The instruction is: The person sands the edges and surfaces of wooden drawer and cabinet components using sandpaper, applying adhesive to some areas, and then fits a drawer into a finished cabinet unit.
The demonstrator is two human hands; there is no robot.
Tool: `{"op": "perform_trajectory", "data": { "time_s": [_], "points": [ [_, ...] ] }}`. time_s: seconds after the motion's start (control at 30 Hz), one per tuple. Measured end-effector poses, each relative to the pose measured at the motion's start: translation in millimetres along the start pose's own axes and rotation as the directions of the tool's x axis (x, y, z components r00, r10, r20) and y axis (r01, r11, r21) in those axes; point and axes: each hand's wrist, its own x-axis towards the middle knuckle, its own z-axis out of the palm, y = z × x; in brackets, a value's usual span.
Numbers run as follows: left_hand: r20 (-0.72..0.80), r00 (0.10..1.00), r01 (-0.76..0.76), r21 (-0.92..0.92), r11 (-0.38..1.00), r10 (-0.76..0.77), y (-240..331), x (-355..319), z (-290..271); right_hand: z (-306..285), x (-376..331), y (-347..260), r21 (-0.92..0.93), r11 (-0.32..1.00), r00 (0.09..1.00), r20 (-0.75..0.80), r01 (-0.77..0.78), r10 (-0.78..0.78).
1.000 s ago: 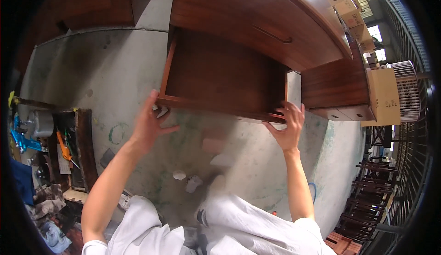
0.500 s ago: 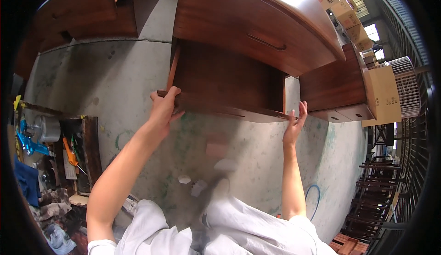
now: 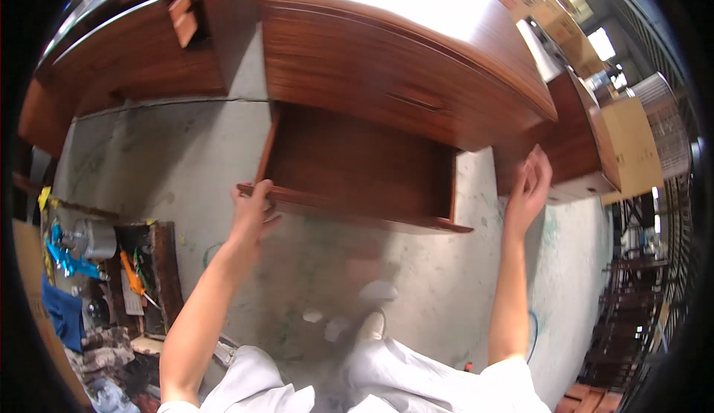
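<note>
A dark reddish-brown wooden cabinet [image 3: 335, 56] with a shiny top stands in front of me. Its lower drawer [image 3: 357, 217] is pulled out and holds nothing that I can see. My left hand [image 3: 251, 211] is closed round the left end of the drawer front, thumb on the upper edge. Off to the right, my right hand [image 3: 528, 190] is raised in the air, apart from the drawer, fingers loosely extended and nothing in them. Above the open drawer is a closed front with a recessed slot handle [image 3: 415, 102].
Another brown cabinet [image 3: 141, 56] stands far left, a smaller one [image 3: 550, 138] at right beside a cardboard box [image 3: 631, 145]. A tool crate at left bears a blue spray gun [image 3: 68, 258] and an orange-handled tool [image 3: 132, 275]. Pale scraps [image 3: 378, 290] lie on the concrete floor.
My right hand has let go of the drawer's right end and moved up and right. The left hand stays on its corner. My view has shifted, so the cabinet sits lower in it.
</note>
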Motion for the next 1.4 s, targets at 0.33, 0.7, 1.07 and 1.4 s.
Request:
{"op": "perform_trajectory", "data": {
  "time_s": [0.33,0.7,1.07,1.4],
  "points": [
    [0.081,0.997,-0.020,0.084,0.996,0.013,-6.2,1.9,-0.1,-1.2,139.6,-37.7,0.008,0.927,0.864,0.361,0.374,-0.352],
    [0.074,0.997,-0.033,0.107,0.994,0.025,-9.1,4.1,-6.3,28.7,136.6,-55.6,0.051,0.950,0.872,0.384,0.307,-0.303],
    [0.091,0.995,-0.045,0.150,0.988,0.031,-8.9,7.6,-4.6,95.6,138.2,-124.8,0.029,0.955,0.763,0.595,0.294,-0.253],
    [0.083,0.988,-0.137,0.121,0.983,0.128,-26.0,24.2,-7.5,225.1,102.0,-212.0,0.240,0.869,0.669,0.561,0.432,-0.487]
  ]
}}
